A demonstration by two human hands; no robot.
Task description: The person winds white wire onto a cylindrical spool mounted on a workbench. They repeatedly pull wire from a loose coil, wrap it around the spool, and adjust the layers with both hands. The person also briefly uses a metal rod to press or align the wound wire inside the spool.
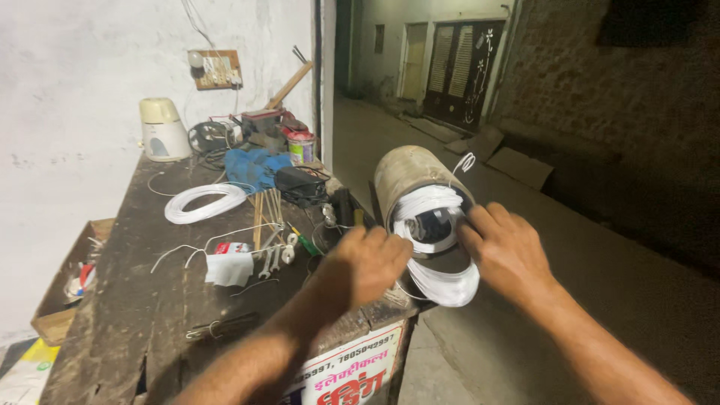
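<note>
gripping white winding wire [439, 281] at motor cylinder [409, 176], left hand [367, 266], right hand [506, 251]; red-lettered white sign [352, 371] below.

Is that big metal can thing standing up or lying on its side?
On its side. The metal cylinder shows its round open end, with white wire loops spilling out.

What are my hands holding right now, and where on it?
Both hands, left hand and right hand, grip the white wire windings at the open end of the metal motor housing, one on each side.

Both hands [367, 262] [506, 251] on white-wound motor stator [427, 199], cluttered wooden workbench [127, 315]
</note>
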